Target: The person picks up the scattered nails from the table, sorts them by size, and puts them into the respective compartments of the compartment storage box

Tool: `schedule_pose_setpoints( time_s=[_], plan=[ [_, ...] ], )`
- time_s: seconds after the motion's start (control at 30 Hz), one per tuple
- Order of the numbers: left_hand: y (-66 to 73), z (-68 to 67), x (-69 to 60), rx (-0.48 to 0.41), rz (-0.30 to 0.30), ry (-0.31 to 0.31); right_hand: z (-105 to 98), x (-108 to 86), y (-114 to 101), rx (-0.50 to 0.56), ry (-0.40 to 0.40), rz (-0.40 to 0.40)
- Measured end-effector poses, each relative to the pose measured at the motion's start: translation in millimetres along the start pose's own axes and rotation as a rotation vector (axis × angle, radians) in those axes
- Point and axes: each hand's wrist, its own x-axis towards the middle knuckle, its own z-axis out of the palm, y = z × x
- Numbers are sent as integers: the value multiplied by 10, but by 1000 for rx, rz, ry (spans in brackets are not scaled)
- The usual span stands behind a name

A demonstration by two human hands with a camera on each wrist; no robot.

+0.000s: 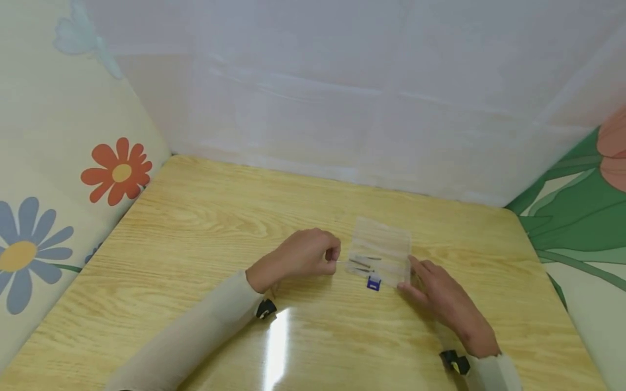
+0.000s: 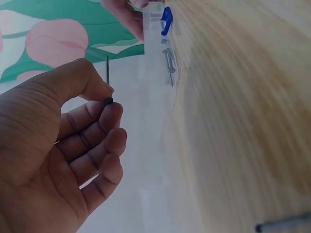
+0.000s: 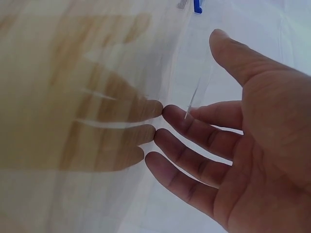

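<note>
My left hand (image 1: 308,252) pinches a thin dark nail (image 2: 108,73) between thumb and forefinger. Its small round head sits at the fingertips in the left wrist view, and the shaft sticks out beyond them. Just right of this hand lies a clear plastic box (image 1: 381,239) with a blue latch (image 1: 374,283) at its front. Several thin nails (image 1: 361,264) lie in the box's front left part. At the box's right side rests my right hand (image 1: 440,296), its thumb apart and its fingers loosely extended, touching the edge.
A wood-grain table (image 1: 220,217) carries everything. Near the left wrist, a dark thin rod (image 2: 282,224) with a rounded end lies on the tabletop. A pale cloth (image 1: 318,108) hangs behind, with flower-printed panels (image 1: 44,163) at the sides.
</note>
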Motion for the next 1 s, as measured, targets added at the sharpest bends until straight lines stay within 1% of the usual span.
schedule_pose_setpoints(
  time_s=[0.23, 0.4, 0.53, 0.63, 0.77, 0.87, 1.0],
  plan=[
    [-21, 13, 190, 2, -26, -3, -2, -5, 7, -3, 9, -1],
    [-21, 26, 315, 1, -33, -9, 0, -12, -1, 2, 8, 1],
    [-10, 44, 416, 0, -33, -27, 12, -14, 5, 3, 4, 8],
    [-3, 72, 494, -1, -35, -47, 20, -13, 10, 5, 12, -1],
    [18, 115, 592, 16, -29, -56, 20, -13, 10, 8, 27, -19],
    [46, 138, 642, 26, -29, -60, 14, -15, 10, 8, 28, -18],
    [73, 154, 655, 46, -61, -70, 8, -20, 7, 9, 24, -14]
  ],
)
